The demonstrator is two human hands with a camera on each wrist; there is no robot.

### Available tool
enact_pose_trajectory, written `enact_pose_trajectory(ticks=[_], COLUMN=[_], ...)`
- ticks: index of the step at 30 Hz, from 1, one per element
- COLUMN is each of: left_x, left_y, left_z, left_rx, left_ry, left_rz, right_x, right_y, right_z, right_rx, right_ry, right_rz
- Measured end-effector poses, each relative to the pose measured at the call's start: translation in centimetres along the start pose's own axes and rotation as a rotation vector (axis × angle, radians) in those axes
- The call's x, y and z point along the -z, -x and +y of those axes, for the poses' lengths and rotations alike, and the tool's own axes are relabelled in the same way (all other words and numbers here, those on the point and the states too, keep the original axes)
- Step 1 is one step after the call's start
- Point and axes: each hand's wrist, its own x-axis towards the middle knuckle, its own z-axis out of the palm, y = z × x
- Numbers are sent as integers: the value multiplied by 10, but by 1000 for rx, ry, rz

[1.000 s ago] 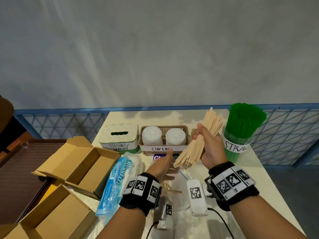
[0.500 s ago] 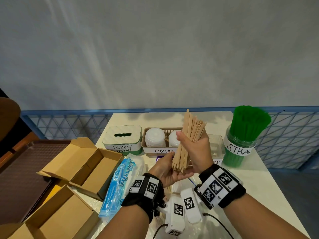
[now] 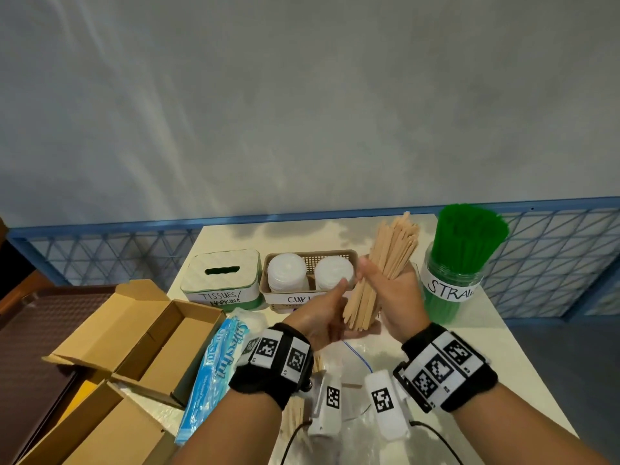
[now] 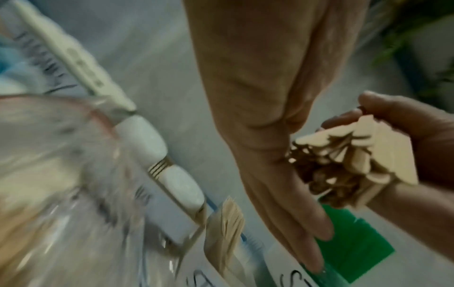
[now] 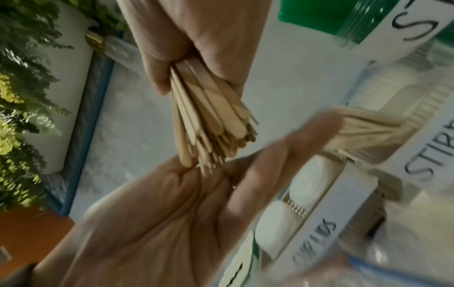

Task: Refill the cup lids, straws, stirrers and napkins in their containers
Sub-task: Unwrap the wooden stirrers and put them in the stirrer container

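My right hand (image 3: 385,290) grips a bundle of wooden stirrers (image 3: 389,260) upright above the table; the same bundle of stirrers (image 5: 209,120) shows in the right wrist view. My left hand (image 3: 322,313) lies flat and open under the bundle, palm up, with the lower stick ends touching it (image 5: 203,169). Behind stand the tissue box (image 3: 223,280), the cup lid basket (image 3: 302,290) with two stacks of white lids (image 3: 287,275), and the jar of green straws (image 3: 463,250). The stirrer container (image 5: 417,155) is hidden behind my hands in the head view.
An open cardboard box (image 3: 144,333) and a second box (image 3: 84,431) sit at the left, with a blue napkin pack (image 3: 214,367) beside them. A clear plastic bag (image 3: 352,364) with loose stirrers lies under my wrists. A blue railing (image 3: 100,250) runs behind the table.
My right hand turned the stirrer bundle from slanted to upright and stood its lower ends on my left palm, which rose under it. The bundle then shifted slightly right.
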Motion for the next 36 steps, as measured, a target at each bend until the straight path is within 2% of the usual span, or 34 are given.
enact_pose_trajectory(ticks=[3, 5, 6, 8, 9, 11, 15, 20, 25, 31, 36], left_x=[-1, -1, -3, -7, -8, -11, -17, -24, -21, -16, -12], left_y=[-24, -42, -49, -63, -69, -80, -95, -108, -120, -125, -134], left_z=[9, 13, 14, 13, 10, 2, -14, -23, -26, -23, -4], left_rx=[-227, -393, -434, -435, -416, -412, -531, -479, -504, -678, -745], left_ry=[-183, -467, -660, -1016, -1125, -1233, -1477, -1853, -1846, -1660, -1503], left_rz=[256, 411, 459, 459, 425, 368, 337, 311, 354, 392, 377], right_x=[20, 31, 35, 39, 40, 40, 42, 49, 52, 57, 62], right_y=[-24, -40, -47, -60, -66, -74, -84, -91, -94, -97, -96], right_z=[-12, -15, -15, -10, -6, 5, 35, 62, 75, 87, 94], right_rx=[76, 121, 140, 150, 144, 114, 32, -6, -48, -94, -119], right_ry=[-11, 34, 61, 109, 135, 192, 270, 346, 388, 423, 426], right_rz=[136, 221, 257, 299, 308, 303, 296, 337, 345, 335, 328])
